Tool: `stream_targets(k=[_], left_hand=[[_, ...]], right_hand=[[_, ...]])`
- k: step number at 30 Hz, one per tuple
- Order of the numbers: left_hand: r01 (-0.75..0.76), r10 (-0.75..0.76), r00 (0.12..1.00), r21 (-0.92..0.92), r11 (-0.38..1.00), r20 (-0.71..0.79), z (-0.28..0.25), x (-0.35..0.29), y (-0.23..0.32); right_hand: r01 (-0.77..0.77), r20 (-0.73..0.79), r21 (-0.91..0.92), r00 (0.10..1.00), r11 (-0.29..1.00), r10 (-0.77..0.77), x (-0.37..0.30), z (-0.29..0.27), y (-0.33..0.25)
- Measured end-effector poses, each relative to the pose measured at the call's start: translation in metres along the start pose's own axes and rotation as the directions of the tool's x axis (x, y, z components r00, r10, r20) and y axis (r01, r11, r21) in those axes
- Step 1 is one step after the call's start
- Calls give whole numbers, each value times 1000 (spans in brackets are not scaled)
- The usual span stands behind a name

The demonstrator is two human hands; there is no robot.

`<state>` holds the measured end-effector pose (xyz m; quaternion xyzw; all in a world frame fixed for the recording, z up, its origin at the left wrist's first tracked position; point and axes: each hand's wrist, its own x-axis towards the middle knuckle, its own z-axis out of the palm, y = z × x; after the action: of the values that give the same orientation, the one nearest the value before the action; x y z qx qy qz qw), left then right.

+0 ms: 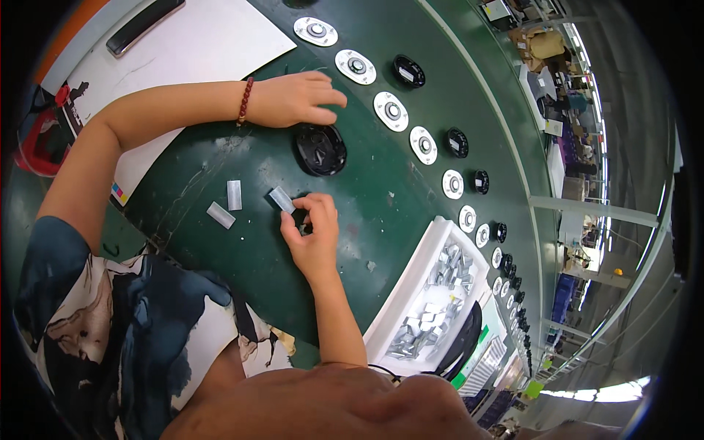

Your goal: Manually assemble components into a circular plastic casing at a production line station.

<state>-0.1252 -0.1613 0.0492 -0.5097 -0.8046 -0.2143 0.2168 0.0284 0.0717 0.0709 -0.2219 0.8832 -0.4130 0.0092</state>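
Between the thumb and fingertips of my right hand (312,238) is a small silvery rectangular block (281,199), pinched just above the green tabletop. Two similar blocks, one upright in view (234,195) and one slanted (221,215), lie to its left. My left hand (293,100), with a red beaded bracelet at the wrist, has its fingers loosely stretched apart. It hovers at the upper edge of a black oval housing (321,150), whose hollow inside faces up. No object shows in that hand, though its palm is hidden.
A white bin (372,337) of loose silvery blocks stands at the right. Beyond my hands runs a line of white oval plates with round centres (391,111) and black oval housings (408,71). A white board (213,44) bearing a black bar (144,27) lies at upper left.
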Motion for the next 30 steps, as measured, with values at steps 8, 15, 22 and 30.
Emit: stream_targets(k=[8,15,22,30], left_hand=[[477,-476,878,-24,878,45,64,98,-70],[601,-582,732,68,796,353,102,152,-100],[606,-602,701,126,785,383,96,147,-103],[407,-186,905,-655,636,382,9,59,-35]], right_hand=[[-15,-33,72,999,997,18,-2,0,6],[-42,-51,84,998,996,46,-5,2,12],[-89,-15,163,996,983,93,2,5,7],[-89,-55,199,993,976,102,6,-6,0]])
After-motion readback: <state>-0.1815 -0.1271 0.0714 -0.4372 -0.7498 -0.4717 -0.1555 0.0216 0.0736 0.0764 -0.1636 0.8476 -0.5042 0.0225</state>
